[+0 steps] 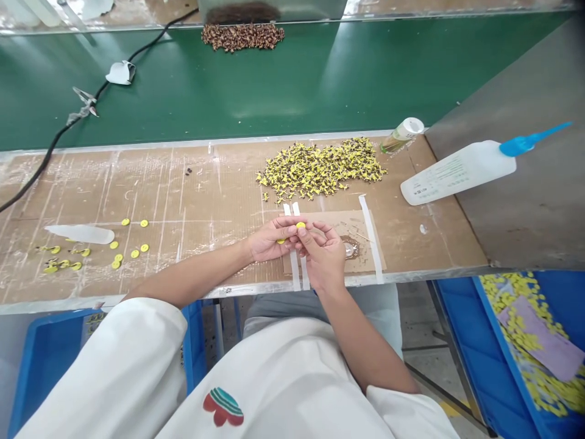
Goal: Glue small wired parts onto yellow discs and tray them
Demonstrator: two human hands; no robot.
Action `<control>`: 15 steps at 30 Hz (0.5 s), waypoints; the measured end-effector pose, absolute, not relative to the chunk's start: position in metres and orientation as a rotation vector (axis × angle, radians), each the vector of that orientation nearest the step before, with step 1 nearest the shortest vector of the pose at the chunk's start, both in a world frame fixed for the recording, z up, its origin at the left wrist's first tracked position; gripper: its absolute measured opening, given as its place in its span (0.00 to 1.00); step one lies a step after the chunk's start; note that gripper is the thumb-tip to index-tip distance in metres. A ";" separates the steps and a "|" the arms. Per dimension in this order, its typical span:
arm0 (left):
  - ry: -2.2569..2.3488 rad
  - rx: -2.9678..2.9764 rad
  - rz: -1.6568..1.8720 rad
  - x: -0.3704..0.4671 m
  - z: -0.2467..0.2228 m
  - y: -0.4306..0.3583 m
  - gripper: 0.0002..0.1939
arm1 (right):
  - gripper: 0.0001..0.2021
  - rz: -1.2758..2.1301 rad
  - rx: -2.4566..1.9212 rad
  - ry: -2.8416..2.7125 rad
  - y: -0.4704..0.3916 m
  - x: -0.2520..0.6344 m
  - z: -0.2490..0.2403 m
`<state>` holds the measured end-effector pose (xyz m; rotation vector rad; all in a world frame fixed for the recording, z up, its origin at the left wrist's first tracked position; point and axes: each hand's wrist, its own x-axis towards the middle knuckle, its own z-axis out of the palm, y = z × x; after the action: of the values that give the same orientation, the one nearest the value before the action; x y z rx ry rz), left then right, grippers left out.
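My left hand (pixel 269 239) and my right hand (pixel 325 253) meet over the near edge of the cardboard-covered table. A small round yellow disc (pixel 300 225) is pinched at the fingertips where they come together, in my right thumb and fingers. Lower down, a second yellow piece (pixel 280 241) shows against the curled fingers of my left hand. Beneath them lies a cardboard pad (pixel 336 221) with white tape strips, a wet clear blob (pixel 351 249) and a thin stick (pixel 361 235). Beyond my hands spreads a heap of small yellow-and-dark pieces (pixel 320 167).
Yellow discs (pixel 135 253), joined yellow pieces and a white, pointed plastic piece (pixel 82 233) lie left. A blue-nozzled bottle (pixel 459 172) and a toothpick container (pixel 402 135) stand right. Brown pieces (pixel 242 36) lie on the green surface; a black cable (pixel 50 149) crosses left. Blue bins (pixel 475 335) sit below.
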<state>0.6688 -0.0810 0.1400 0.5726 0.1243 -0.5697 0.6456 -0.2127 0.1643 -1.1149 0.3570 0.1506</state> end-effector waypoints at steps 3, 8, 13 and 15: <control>0.091 0.548 -0.578 0.668 0.142 -0.079 0.13 | 0.33 0.210 -1.208 0.310 -0.216 0.640 0.167; 0.101 0.494 -0.681 0.668 0.140 -0.076 0.16 | 0.22 -0.111 -1.936 -0.108 -0.242 0.634 0.184; 0.145 0.479 -0.722 0.669 0.140 -0.077 0.14 | 0.15 -0.368 -2.286 -0.535 -0.254 0.645 0.189; 0.145 0.494 -0.718 0.670 0.141 -0.078 0.15 | 0.13 -0.332 -2.327 -0.570 -0.253 0.650 0.188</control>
<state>0.6695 -0.0780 0.1414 0.4942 0.1455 -0.7185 0.6496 -0.2526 0.1877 -2.3275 -0.5704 -0.3322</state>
